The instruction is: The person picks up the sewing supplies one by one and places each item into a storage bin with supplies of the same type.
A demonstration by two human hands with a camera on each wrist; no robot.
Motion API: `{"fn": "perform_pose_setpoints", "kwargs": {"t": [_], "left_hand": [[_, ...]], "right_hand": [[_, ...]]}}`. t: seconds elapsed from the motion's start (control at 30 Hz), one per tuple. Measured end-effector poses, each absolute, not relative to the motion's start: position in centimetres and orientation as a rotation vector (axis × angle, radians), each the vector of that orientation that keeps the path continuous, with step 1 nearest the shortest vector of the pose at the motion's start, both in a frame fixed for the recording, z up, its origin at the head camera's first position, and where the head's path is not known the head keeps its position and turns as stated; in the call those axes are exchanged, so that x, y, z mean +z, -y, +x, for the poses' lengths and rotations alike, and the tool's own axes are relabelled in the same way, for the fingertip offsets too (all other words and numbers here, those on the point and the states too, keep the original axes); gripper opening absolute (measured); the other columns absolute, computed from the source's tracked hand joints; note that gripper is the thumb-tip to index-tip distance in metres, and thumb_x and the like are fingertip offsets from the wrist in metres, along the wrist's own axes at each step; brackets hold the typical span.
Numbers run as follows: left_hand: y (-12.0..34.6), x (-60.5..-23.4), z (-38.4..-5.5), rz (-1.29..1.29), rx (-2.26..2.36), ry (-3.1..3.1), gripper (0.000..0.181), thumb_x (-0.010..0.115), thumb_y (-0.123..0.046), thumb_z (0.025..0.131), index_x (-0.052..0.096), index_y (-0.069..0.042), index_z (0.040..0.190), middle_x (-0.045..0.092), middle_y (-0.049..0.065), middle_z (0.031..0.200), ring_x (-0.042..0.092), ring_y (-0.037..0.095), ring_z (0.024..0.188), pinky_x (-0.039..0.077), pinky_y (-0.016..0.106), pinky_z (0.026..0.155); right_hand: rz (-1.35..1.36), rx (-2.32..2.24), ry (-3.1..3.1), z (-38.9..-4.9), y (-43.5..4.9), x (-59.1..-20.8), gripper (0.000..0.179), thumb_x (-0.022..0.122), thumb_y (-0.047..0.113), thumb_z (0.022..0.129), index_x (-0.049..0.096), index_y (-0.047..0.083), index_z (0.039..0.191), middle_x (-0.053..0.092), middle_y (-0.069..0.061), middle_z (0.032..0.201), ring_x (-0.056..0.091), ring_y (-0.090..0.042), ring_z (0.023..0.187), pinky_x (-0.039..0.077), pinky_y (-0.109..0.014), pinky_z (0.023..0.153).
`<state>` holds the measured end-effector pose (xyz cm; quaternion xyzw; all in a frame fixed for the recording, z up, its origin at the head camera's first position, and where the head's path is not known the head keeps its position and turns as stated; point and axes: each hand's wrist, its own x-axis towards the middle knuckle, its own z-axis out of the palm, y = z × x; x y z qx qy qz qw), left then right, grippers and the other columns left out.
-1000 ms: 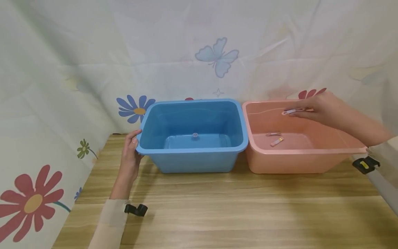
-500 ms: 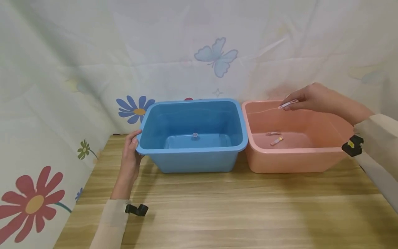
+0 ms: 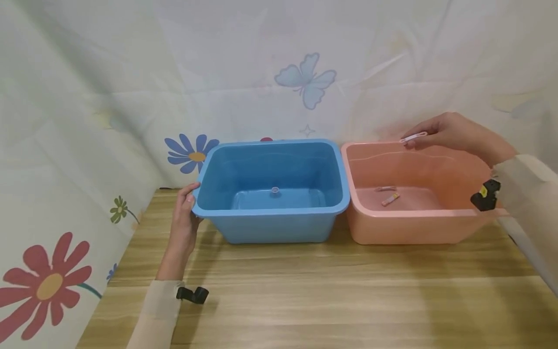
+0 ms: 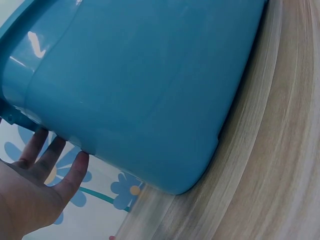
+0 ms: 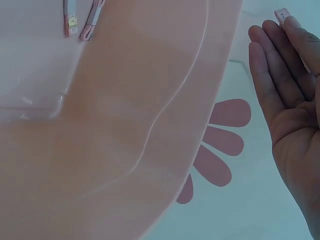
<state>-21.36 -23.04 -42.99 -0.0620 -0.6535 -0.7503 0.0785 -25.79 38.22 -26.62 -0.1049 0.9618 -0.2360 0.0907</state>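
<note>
My left hand (image 3: 185,220) holds the left rim of the blue basin (image 3: 270,228). In the left wrist view, its fingertips (image 4: 80,159) touch the outer wall below the rim; its thumb is out of that view. Above the back rim of the pink basin (image 3: 405,230), my right hand (image 3: 462,133) pinches a folded tape measure (image 3: 413,137). Printed marks show on the tape end (image 5: 283,15) in the right wrist view. Two more folded pink tapes lie on the pink basin's floor, one (image 3: 385,188) behind the other, which has a yellow bit (image 3: 390,199).
Both basins stand side by side on a wood-grain table (image 3: 305,295), rims touching or nearly so. A small pale round piece (image 3: 275,190) sits at the blue basin's floor. Behind hangs a cloth (image 3: 244,63) printed with flowers and a butterfly.
My right hand has risen with the tape measure from inside the pink basin to above its back rim, tilting the tape. The left hand and both basins look unmoved.
</note>
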Motion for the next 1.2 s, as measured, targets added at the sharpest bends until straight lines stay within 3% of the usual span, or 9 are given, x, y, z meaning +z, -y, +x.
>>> {"fn": "perform_pose_setpoints", "kwargs": {"t": [0.13, 0.5, 0.7, 0.93, 1.2], "left_hand": [[23.0, -43.0, -21.3, -0.187, -2.241, 1.961, 0.040, 0.044, -0.036, 0.105, 0.049, -0.021, 0.142, 0.048, 0.003, 0.136, 0.054, 0.021, 0.111, 0.042, 0.039, 0.093], [22.9, -42.9, -21.1, -0.178, -2.228, 1.968, 0.040, 0.045, -0.038, 0.104, 0.051, -0.022, 0.140, 0.047, 0.004, 0.138, 0.054, 0.022, 0.112, 0.040, 0.042, 0.094], [22.7, -42.9, -21.1, -0.177, -2.215, 1.970, 0.040, 0.045, -0.038, 0.104, 0.052, -0.022, 0.140, 0.047, 0.004, 0.138, 0.055, 0.022, 0.111, 0.043, 0.040, 0.092], [22.8, -42.8, -21.0, -0.197, -2.238, 1.954, 0.039, 0.046, -0.037, 0.104, 0.052, -0.021, 0.139, 0.047, 0.004, 0.137, 0.054, 0.024, 0.111, 0.042, 0.041, 0.092], [22.8, -42.8, -21.0, -0.205, -2.217, 1.973, 0.040, 0.045, -0.037, 0.104, 0.051, -0.021, 0.140, 0.047, 0.004, 0.137, 0.055, 0.022, 0.110, 0.043, 0.039, 0.091]], "right_hand": [[-0.281, -0.739, -2.837, -25.8, -38.6, -27.2, 0.042, 0.071, 0.042, 0.095, 0.071, 0.018, 0.129, 0.075, -0.003, 0.115, 0.064, 0.002, 0.098, 0.048, -0.019, 0.080], [-0.422, -1.079, -2.683, -25.4, -39.7, -28.4, 0.030, 0.065, 0.018, 0.101, 0.070, 0.002, 0.126, 0.076, -0.003, 0.111, 0.070, -0.004, 0.102, 0.051, -0.017, 0.085], [-0.416, -1.033, -2.709, -25.3, -39.7, -28.5, 0.030, 0.069, 0.021, 0.099, 0.072, 0.007, 0.125, 0.075, -0.001, 0.114, 0.065, 0.001, 0.106, 0.050, -0.015, 0.084], [-0.305, -0.928, -2.751, -24.6, -39.2, -28.3, 0.037, 0.073, 0.037, 0.094, 0.074, 0.017, 0.125, 0.072, 0.005, 0.121, 0.059, 0.004, 0.108, 0.049, -0.016, 0.084], [-0.387, -0.927, -2.771, -24.8, -38.8, -27.8, 0.032, 0.070, 0.030, 0.097, 0.073, 0.014, 0.125, 0.076, 0.001, 0.112, 0.063, 0.005, 0.103, 0.049, -0.017, 0.081]]}}
